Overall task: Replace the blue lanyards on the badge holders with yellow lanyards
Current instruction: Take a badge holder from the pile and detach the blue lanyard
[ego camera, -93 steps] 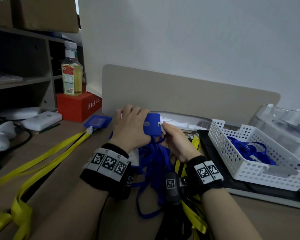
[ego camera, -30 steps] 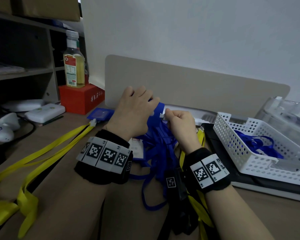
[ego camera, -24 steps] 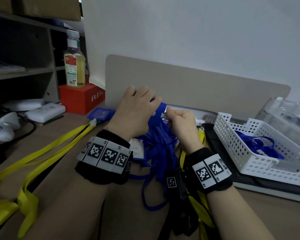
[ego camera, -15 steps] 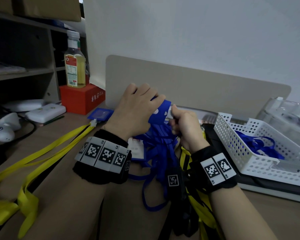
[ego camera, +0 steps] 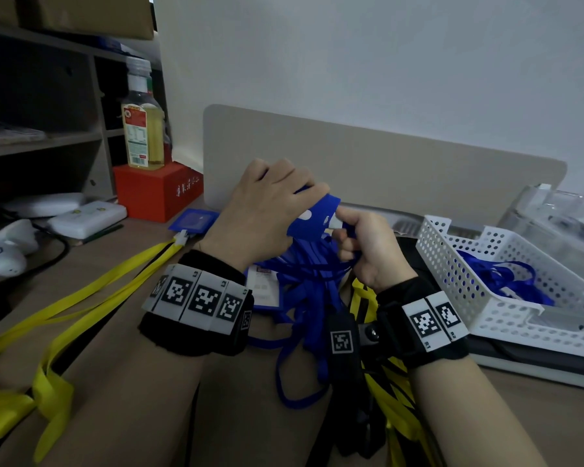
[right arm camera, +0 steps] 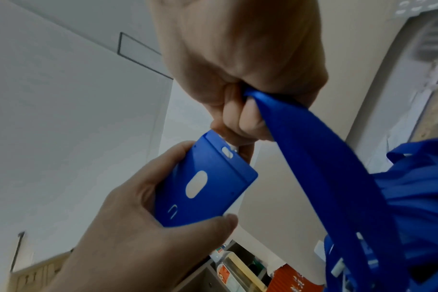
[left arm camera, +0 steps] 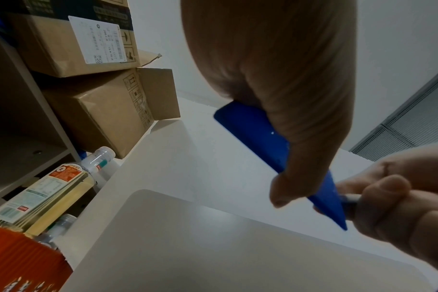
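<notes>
My left hand [ego camera: 284,203] holds a blue badge holder [ego camera: 312,219] up above the desk, fingers over its back and thumb under it [right arm camera: 203,185]. My right hand [ego camera: 348,234] is curled round the blue lanyard [right arm camera: 325,168] and pinches its white clip at the holder's top slot. In the left wrist view the holder [left arm camera: 253,134] shows edge-on under my thumb. A tangle of blue lanyards [ego camera: 314,284] hangs and lies below both hands. Yellow lanyards [ego camera: 91,291] stretch across the desk at left, one clipped to another blue badge holder [ego camera: 193,220].
A white perforated basket [ego camera: 486,318] with blue lanyards in it stands at right. More yellow lanyards [ego camera: 385,399] lie under my right wrist. A beige panel [ego camera: 385,156] stands behind the hands. At left are a red box [ego camera: 155,193], a bottle [ego camera: 142,129] and shelves.
My right hand has turned and closed in on the holder's top edge, its thumb now against the clip. The holder has tilted more towards the right in my left hand.
</notes>
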### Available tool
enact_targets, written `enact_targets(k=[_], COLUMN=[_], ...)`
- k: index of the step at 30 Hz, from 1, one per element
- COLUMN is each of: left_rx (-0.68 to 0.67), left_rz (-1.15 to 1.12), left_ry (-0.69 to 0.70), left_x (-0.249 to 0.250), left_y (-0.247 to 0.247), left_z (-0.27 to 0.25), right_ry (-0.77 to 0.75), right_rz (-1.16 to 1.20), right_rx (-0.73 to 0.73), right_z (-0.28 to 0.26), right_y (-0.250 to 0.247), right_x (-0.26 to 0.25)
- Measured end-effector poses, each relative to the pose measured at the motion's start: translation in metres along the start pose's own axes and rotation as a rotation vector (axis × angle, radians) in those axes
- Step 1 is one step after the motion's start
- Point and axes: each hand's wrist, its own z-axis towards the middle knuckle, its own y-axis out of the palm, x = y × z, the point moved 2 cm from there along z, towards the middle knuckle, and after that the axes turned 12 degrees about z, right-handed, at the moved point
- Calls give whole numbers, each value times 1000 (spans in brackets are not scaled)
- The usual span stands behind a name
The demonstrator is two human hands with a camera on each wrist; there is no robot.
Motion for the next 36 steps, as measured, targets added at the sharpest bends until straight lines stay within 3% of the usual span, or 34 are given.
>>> enact_targets(k=[5, 9, 12, 15, 18, 21, 25, 31, 36], left_rx=[36, -230, -363, -357, -513, -693, -779, -557, -405], left_rz=[-67, -221, -648, -1178, -1636, -1910, -2156, -2276, -2303], left_ry=[-53, -300, -564, -786, -925, -886, -813, -824, -797], left_x=[1, -4, -1, 9, 19, 24, 18, 3, 0], left_y=[-3, 0, 6, 16, 21, 21, 15, 8, 1], left_z=[1, 1, -5, -10, -13, -16, -17, -14, -7], right_ry=[88, 13, -37, -67, -105, -129, -180, -247, -297], right_rz=[89, 211, 352, 520, 646, 675, 766, 893, 715], right_rx=[-25, 27, -17, -49, -60, -37, 61, 204, 265], right_z=[2, 7, 11, 13, 13, 13, 16, 29, 30], right_y=[-2, -5, -7, -5, -4, -4, -12, -34, -36], right_x=[1, -2, -4, -7, -11, -12, -16, -12, -6])
